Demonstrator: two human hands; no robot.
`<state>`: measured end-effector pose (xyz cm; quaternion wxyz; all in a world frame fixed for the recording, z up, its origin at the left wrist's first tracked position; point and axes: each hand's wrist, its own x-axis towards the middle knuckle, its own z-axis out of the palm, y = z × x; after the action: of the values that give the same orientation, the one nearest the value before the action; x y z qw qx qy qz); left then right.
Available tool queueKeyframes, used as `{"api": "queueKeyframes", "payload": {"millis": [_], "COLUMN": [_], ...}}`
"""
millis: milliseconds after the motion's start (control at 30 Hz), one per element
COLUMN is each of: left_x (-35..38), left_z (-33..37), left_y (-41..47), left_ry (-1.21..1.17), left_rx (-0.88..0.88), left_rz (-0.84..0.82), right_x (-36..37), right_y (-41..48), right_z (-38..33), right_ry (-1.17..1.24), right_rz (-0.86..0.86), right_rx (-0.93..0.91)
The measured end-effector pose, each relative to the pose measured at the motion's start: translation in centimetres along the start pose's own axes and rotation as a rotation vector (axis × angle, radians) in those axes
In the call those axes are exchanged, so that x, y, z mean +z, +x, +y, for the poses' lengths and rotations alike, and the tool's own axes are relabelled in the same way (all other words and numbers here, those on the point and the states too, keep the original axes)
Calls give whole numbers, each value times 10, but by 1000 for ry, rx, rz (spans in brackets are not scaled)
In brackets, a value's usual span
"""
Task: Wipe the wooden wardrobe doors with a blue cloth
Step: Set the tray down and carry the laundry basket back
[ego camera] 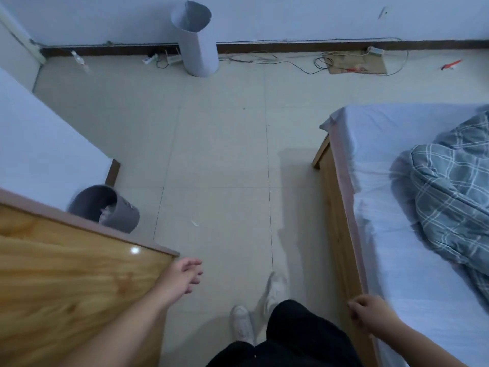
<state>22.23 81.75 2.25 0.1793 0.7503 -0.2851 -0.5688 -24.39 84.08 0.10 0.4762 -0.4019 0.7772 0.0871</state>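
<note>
No blue cloth is showing in this view, and no wardrobe door that I can be sure of. The left hand [185, 274] is hanging empty, fingers loosely spread, beside the corner of a glossy wooden panel [66, 274] at near left. The right hand [366, 311] is hovering with fingers loosely curled on nothing, just over the wooden bed frame [336, 221] at near right. By my judgement the cloth will be handling light, soft and limp, best bunched in the palm. The panel is looking hard, lacquered and slick, its grain streaky, a bright glint sitting on it. A plaid quilt [449, 194] is lying rumpled on the bed.
</note>
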Motion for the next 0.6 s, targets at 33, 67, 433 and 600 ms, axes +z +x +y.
{"api": "queueKeyframes", "payload": {"millis": [33,67,433,600], "left_x": [-1,-2,-10,-32], "left_z": [22,42,156,172], "left_y": [17,33,144,190], "left_ry": [0,1,7,22], "left_rx": [13,24,-91,-165], "left_rz": [-1,-1,43,99], "right_x": [-4,-8,-145,-219], "right_y": [11,21,165,208], "right_z": [4,5,-199,-357], "right_ry": [-21,-33,-67,-5], "right_rz": [-14,-27,-69,0], "right_rx": [27,56,-63,-268]}}
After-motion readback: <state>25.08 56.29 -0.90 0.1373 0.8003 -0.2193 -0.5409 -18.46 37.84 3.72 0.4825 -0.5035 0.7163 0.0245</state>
